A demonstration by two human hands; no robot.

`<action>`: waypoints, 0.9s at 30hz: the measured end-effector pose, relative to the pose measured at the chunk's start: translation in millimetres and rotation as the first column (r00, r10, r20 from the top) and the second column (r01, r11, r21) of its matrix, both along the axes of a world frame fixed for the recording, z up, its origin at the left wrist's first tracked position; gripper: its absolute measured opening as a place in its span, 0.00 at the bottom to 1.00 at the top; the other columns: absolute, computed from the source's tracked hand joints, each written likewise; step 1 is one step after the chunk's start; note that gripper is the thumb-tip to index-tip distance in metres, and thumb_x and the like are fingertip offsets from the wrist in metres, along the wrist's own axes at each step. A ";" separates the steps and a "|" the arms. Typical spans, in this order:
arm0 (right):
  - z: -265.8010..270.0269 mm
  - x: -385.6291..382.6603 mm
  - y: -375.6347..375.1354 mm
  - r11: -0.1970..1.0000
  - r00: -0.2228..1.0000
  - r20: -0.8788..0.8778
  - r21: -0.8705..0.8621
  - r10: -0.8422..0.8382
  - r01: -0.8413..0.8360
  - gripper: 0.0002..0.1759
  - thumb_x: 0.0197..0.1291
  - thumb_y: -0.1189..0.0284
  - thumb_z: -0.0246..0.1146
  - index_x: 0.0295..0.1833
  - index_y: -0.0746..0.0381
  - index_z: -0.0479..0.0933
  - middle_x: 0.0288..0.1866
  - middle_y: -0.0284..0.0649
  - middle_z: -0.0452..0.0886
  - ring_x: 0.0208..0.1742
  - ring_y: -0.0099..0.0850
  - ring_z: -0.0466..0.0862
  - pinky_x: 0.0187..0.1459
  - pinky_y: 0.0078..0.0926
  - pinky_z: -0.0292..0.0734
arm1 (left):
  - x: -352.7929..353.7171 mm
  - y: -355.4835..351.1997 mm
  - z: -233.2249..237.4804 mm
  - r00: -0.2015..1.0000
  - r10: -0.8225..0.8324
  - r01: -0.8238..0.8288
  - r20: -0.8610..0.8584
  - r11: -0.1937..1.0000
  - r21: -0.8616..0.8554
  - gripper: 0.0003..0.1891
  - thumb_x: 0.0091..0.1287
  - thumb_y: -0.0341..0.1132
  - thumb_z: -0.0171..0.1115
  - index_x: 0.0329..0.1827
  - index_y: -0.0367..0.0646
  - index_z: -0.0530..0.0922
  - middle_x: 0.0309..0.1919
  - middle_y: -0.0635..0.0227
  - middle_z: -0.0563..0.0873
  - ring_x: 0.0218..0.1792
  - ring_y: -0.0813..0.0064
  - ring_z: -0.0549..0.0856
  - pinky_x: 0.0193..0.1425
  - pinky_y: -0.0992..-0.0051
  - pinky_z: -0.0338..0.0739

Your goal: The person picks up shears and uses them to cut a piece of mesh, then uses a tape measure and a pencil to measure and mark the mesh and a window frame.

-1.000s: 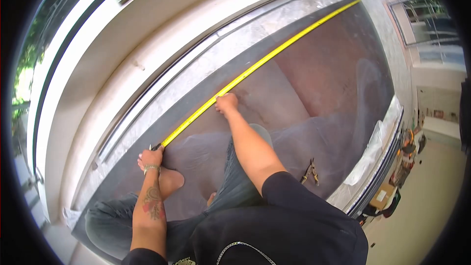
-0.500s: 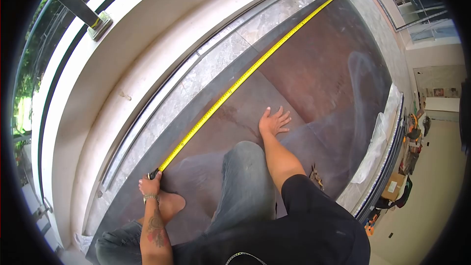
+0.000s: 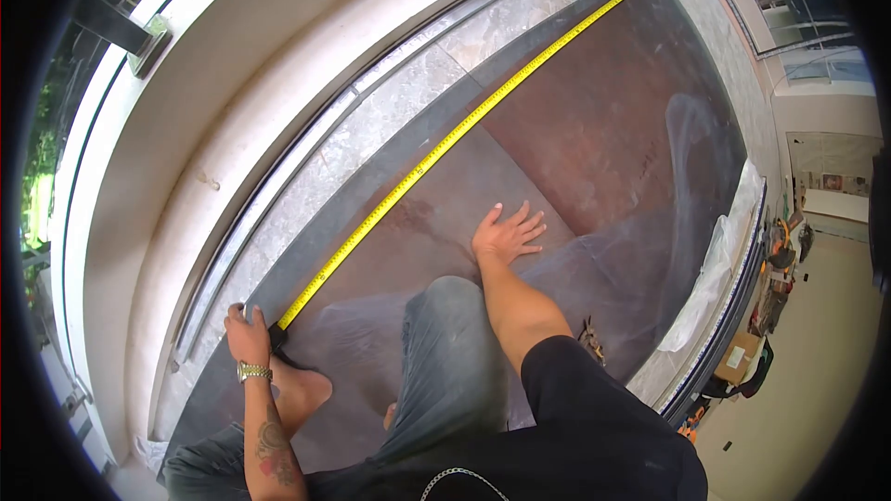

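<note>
A yellow tape measure [image 3: 469,121] is stretched diagonally over a large dark, dusty sheet [image 3: 594,121]. Its blade runs from the far corner down to a dark case [image 3: 277,336] near my left foot. My left hand [image 3: 247,334] is just beside that case, with fingers apart and fingertips at the sheet's long edge; part of the case is hidden behind the hand. Palm down and fingers spread, my right hand [image 3: 507,236] presses on the middle of the sheet. A worn hand tool, maybe pliers [image 3: 592,341], lies on the sheet by my right upper arm.
A pale stone strip [image 3: 399,107] and a metal track [image 3: 278,190] run along the left beside a white ledge [image 3: 200,144]. White plastic film [image 3: 705,283] covers the right side. Beyond it are a cardboard box [image 3: 738,357] and several tools on the floor.
My left hand has come off the tape case and shifted left and up to the sheet's edge. The right hand stays flat on the sheet. The view has shifted slightly.
</note>
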State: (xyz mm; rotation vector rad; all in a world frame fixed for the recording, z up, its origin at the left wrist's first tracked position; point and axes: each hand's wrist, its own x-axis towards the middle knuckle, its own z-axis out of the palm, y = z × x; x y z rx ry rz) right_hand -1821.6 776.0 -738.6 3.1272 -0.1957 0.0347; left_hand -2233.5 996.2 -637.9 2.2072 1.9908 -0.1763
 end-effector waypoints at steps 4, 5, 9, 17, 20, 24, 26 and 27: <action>2.5 -0.9 1.7 1.000 1.000 0.002 0.000 0.005 -0.005 0.38 0.68 0.48 0.52 0.77 0.55 0.58 0.81 0.52 0.50 0.82 0.54 0.46 0.73 0.73 0.44 | 74.0 9.5 25.0 0.957 0.001 0.052 0.291 0.983 -0.174 0.17 0.66 0.35 0.58 0.54 0.37 0.78 0.36 0.51 0.85 0.34 0.55 0.84 0.41 0.60 0.76; 2.4 -0.7 1.8 1.000 1.000 0.002 0.000 0.006 -0.006 0.38 0.68 0.48 0.52 0.77 0.55 0.58 0.81 0.52 0.50 0.82 0.54 0.46 0.73 0.73 0.44 | 86.2 8.6 31.3 0.940 0.060 0.041 0.337 0.958 -0.284 0.17 0.66 0.33 0.55 0.56 0.37 0.78 0.38 0.50 0.85 0.33 0.58 0.83 0.40 0.62 0.76; -1.1 2.5 -1.4 1.000 1.000 0.012 -0.002 0.019 -0.019 0.37 0.69 0.48 0.51 0.77 0.57 0.58 0.81 0.53 0.50 0.82 0.55 0.46 0.71 0.75 0.44 | 73.0 0.5 -28.5 0.760 -0.052 0.277 0.648 0.928 -0.250 0.23 0.65 0.26 0.51 0.65 0.41 0.74 0.27 0.61 0.81 0.25 0.71 0.78 0.32 0.67 0.72; -34.5 2.2 -4.8 0.998 0.988 0.146 -0.054 0.038 -0.031 0.37 0.69 0.44 0.50 0.75 0.52 0.60 0.80 0.51 0.55 0.80 0.55 0.53 0.68 0.78 0.50 | 100.2 34.5 32.9 0.409 0.561 0.073 0.720 0.766 -0.638 0.16 0.65 0.30 0.66 0.56 0.38 0.79 0.45 0.61 0.87 0.37 0.76 0.88 0.37 0.77 0.79; -41.0 3.3 -5.8 0.998 0.988 0.149 -0.059 0.038 -0.029 0.37 0.68 0.43 0.50 0.75 0.52 0.61 0.80 0.49 0.55 0.80 0.54 0.54 0.67 0.78 0.50 | 86.3 48.5 24.2 0.255 0.532 0.124 0.808 0.810 -0.573 0.23 0.70 0.35 0.64 0.65 0.35 0.73 0.55 0.55 0.86 0.42 0.73 0.89 0.45 0.77 0.79; -51.7 8.0 -11.6 0.992 0.989 0.104 -0.076 0.107 -0.099 0.37 0.68 0.43 0.50 0.75 0.52 0.61 0.80 0.49 0.55 0.80 0.53 0.54 0.67 0.78 0.50 | 69.6 44.1 -8.4 0.209 0.588 -0.015 0.781 0.801 -0.599 0.14 0.74 0.37 0.58 0.55 0.37 0.79 0.38 0.62 0.89 0.32 0.77 0.87 0.41 0.78 0.79; -50.1 5.4 -8.1 0.990 0.988 0.094 -0.086 0.124 -0.116 0.37 0.68 0.43 0.50 0.75 0.52 0.61 0.80 0.49 0.55 0.80 0.53 0.54 0.67 0.78 0.50 | 68.8 32.1 -26.5 0.082 0.633 -0.031 0.770 0.773 -0.633 0.13 0.76 0.38 0.55 0.51 0.37 0.80 0.32 0.64 0.88 0.29 0.78 0.85 0.39 0.79 0.78; -47.4 6.2 -9.0 0.988 0.987 0.093 -0.096 0.130 -0.122 0.37 0.68 0.43 0.50 0.75 0.52 0.61 0.80 0.49 0.55 0.80 0.53 0.54 0.67 0.78 0.50 | 72.2 21.9 -30.3 0.104 0.627 -0.020 0.772 0.777 -0.629 0.14 0.76 0.39 0.54 0.50 0.37 0.81 0.31 0.65 0.87 0.28 0.78 0.84 0.37 0.79 0.78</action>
